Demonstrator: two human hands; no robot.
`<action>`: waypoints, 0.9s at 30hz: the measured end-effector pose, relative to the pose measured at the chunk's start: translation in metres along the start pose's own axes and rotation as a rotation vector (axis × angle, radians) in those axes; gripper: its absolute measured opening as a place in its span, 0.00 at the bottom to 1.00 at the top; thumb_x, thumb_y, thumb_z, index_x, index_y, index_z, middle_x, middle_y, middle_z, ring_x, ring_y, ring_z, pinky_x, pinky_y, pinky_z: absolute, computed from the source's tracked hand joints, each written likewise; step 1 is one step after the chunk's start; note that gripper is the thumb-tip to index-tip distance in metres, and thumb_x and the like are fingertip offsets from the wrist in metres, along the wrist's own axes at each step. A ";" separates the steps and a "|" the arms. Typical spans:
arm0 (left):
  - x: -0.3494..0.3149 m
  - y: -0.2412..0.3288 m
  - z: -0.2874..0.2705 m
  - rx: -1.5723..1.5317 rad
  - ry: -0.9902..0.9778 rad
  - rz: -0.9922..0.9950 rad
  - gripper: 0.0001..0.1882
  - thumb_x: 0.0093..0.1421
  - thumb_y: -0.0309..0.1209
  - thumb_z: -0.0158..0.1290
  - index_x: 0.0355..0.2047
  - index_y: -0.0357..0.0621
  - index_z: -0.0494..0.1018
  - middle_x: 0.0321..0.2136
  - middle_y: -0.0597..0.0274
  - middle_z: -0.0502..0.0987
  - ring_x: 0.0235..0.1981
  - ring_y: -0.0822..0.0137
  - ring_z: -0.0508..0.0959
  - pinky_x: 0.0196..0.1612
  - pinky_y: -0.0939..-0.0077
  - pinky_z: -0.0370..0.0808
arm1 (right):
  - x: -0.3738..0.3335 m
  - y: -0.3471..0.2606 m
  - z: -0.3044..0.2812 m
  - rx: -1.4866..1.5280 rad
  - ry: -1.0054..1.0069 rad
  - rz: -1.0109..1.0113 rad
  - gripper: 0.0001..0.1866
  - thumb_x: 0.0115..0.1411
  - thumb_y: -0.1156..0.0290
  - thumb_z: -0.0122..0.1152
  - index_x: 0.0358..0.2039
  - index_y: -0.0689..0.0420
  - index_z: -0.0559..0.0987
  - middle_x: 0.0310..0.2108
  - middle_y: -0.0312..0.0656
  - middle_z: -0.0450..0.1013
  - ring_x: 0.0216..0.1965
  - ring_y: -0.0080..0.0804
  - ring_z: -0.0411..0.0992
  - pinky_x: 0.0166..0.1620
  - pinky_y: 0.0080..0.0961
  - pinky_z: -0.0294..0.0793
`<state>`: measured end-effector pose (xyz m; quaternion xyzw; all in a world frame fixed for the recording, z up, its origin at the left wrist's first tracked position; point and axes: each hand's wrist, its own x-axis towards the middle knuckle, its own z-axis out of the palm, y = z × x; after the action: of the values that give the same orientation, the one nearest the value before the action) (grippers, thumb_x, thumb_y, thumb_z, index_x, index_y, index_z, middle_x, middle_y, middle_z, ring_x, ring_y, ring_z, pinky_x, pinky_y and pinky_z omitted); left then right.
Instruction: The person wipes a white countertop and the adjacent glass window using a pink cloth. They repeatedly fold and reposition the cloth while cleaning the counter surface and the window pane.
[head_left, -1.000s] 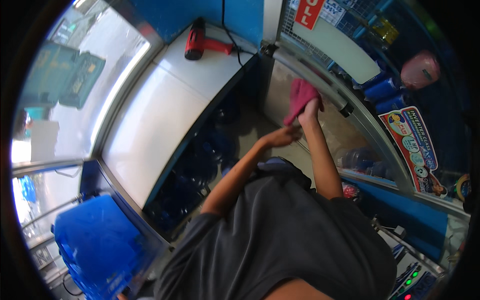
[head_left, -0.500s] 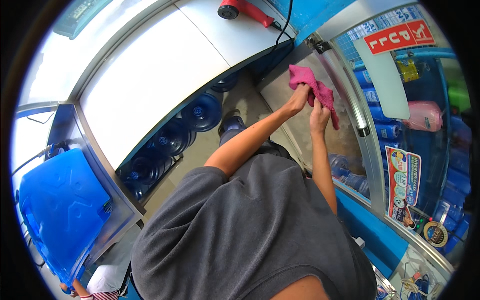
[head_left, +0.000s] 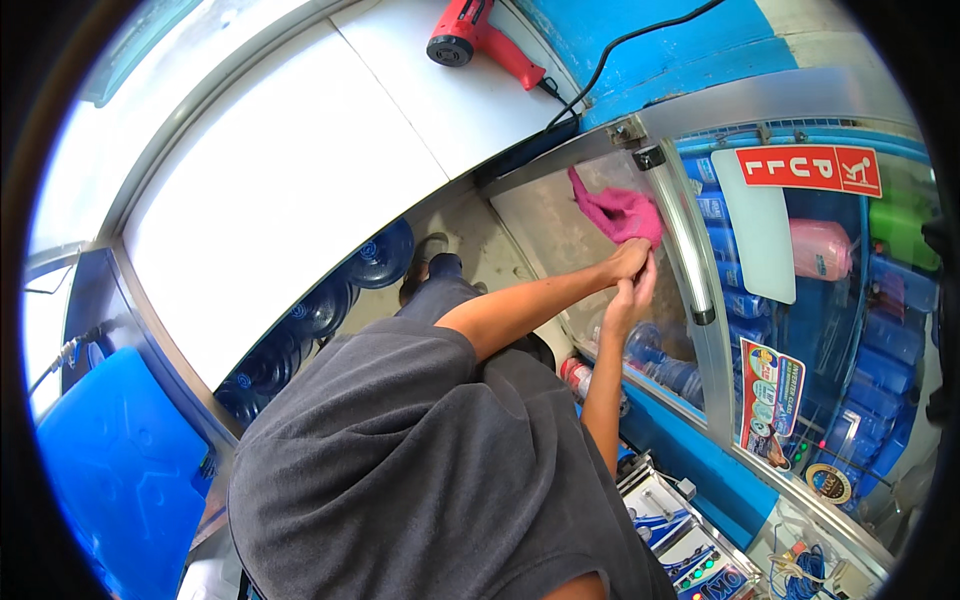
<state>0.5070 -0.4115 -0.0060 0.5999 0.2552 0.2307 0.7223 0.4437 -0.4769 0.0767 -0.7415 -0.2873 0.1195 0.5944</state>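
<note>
A bright pink cloth (head_left: 625,214) is bunched in my left hand (head_left: 628,260), whose fingers are closed around its lower end. The rest of the cloth sticks out beyond the fist, a narrow tip trailing up to the left in front of a glass door panel (head_left: 540,205). Just below, my right hand (head_left: 634,292) is up against my left hand and wrist. Its fingers look stretched out, with thumb and fingers apart, and I see nothing held in it. The overlap hides part of both hands.
A metal door handle (head_left: 680,240) stands close right of the cloth. Large blue water jugs (head_left: 380,258) line the left side under a white counter (head_left: 270,200), which holds a red heat gun (head_left: 490,42). Lower right lies an open case with wiring (head_left: 680,535); a blue plastic container (head_left: 125,460) is at left.
Both hands held the spread cloth earlier; now it is bunched in my left hand, and my right has come in against the left hand and wrist. The whole view has also shifted.
</note>
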 end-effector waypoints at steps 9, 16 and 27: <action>0.052 -0.007 -0.083 -0.404 0.347 0.144 0.10 0.64 0.37 0.37 0.33 0.45 0.64 0.34 0.65 0.62 0.36 0.68 0.60 0.42 0.72 0.61 | -0.050 0.025 -0.011 -0.059 0.134 0.342 0.25 0.65 0.80 0.46 0.64 0.64 0.63 0.61 0.56 0.65 0.63 0.40 0.65 0.63 0.30 0.61; 0.089 -0.039 -0.079 -0.612 0.352 -0.321 0.17 0.65 0.39 0.36 0.41 0.38 0.66 0.40 0.55 0.67 0.46 0.58 0.65 0.54 0.68 0.61 | -0.059 0.046 -0.027 -0.119 0.184 0.353 0.25 0.64 0.80 0.46 0.63 0.65 0.64 0.62 0.54 0.65 0.61 0.40 0.68 0.59 0.30 0.66; 0.011 0.052 -0.067 0.214 -0.381 0.026 0.18 0.64 0.37 0.38 0.46 0.39 0.71 0.48 0.39 0.71 0.53 0.41 0.68 0.56 0.50 0.64 | -0.052 0.083 -0.016 0.021 0.173 0.488 0.23 0.64 0.79 0.45 0.60 0.62 0.67 0.57 0.47 0.67 0.54 0.38 0.73 0.53 0.31 0.73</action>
<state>0.4705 -0.3452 0.0342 0.7093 0.1291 0.0940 0.6866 0.4336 -0.5300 -0.0062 -0.7902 -0.0469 0.1986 0.5779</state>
